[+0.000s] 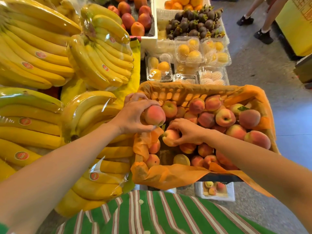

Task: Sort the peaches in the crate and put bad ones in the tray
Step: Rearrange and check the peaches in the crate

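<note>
Nearest us, a green shirt with red-and-white stripes (152, 215) fills the bottom edge. Just past it a white foam tray (198, 191) sits on the grey speckled floor (253, 208), holding a few small peaches and partly tucked under the crate's near rim.

Both bare forearms reach forward over a lattice crate lined with orange paper (168, 176). Its longer side runs left to right in our view. The pile of pink-yellow peaches (225, 118) is heaped toward the right and far side. The peaches are round with no clear long axis, and one on top shows its stem dimple facing up.

The left hand (133, 115) curls round a pink-red peach (155, 115), gripping it from above. It is raised over the crate's left wall, clear of the pile. We cannot tell which way its stem end points.

The right hand (187, 132) curls its fingers over a paler peach (170, 137) low in the crate's left part, just below and right of the raised one. Its stem dimple seems to face left.

Left of the crate, wrapped bunches of yellow bananas with red stickers (33, 53) cover the desk. Beyond the crate are clear plastic boxes of yellow fruit (187, 49), then dark purple mangosteens (194, 22). A white foam box of red-orange fruit (156, 31) stands left of those. Far right, a person's legs in black shoes (263, 35) stand on the floor.
</note>
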{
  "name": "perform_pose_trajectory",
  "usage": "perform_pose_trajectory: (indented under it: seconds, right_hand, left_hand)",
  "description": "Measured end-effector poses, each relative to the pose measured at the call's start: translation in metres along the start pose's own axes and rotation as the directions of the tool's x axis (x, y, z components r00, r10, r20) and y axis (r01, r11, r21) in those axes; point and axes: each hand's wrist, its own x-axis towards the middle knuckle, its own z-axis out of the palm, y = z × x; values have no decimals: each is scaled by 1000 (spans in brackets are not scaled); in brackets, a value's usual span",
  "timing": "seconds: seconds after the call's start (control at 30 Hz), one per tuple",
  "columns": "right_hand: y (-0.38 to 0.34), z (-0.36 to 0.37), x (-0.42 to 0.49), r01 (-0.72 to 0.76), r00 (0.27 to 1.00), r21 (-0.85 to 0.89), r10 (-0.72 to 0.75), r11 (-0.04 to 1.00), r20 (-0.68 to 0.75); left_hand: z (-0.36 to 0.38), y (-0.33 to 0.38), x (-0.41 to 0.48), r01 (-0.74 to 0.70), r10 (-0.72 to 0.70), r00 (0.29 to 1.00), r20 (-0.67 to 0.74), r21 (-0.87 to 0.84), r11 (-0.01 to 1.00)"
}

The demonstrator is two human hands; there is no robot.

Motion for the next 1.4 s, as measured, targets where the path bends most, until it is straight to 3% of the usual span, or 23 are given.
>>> perform_pose_trajectory:
  seconds: [0.1, 0.23, 0.37, 0.47, 0.57, 0.67, 0.83, 1.03, 1.2, 1.27, 1.4]
  right_hand:
    - [-9, -23, -23, -76, 994, 448, 103, 891, -35]
    - [-22, -39, -56, -80, 977, 811, 205, 579, -50]
    - [-25, -43, -80, -77, 966, 969, 257, 234, 15]
    - [-34, -49, -100, -81, 957, 996, 275, -47, 91]
    - [-33, -49, -120, -66, 968, 988, 231, -143, 98]
    - [-29, -45, -135, 10, 980, 995, 200, -103, 11]
    - [-27, -37, -158, 32, 962, 992, 266, 120, -63]
    - [-28, -42, -187, 20, 894, 940, 416, 340, -169]
    - [-4, -66, -199, -52, 657, 816, 635, 575, -406]
    - [12, -73, -200, -114, 565, 766, 675, 633, -474]
    - [44, -84, -194, -256, 476, 635, 667, 729, -574]
  left_hand:
    - [-2, 7, 4, 20, -20, 1000, -7, -21, 1000]
    - [-3, 24, 13, 137, -143, 989, -25, -171, 976]
    - [0, 48, 22, 165, -180, 983, 22, -520, 838]
    - [3, 65, 27, 301, -276, 950, 144, -650, 698]
    - [8, 79, 29, 427, -269, 902, 337, -785, 449]
    - [13, 85, 30, 488, -159, 873, 462, -820, 298]
    - [20, 102, 33, 554, -83, 832, 549, -812, 186]
    - [36, 114, 47, 512, -160, 858, 487, -800, 311]
    - [52, 114, 71, 459, -287, 889, 358, -680, 573]
    - [57, 116, 81, 432, -286, 902, 324, -645, 631]
    - [63, 124, 103, 288, -204, 957, 204, -612, 736]
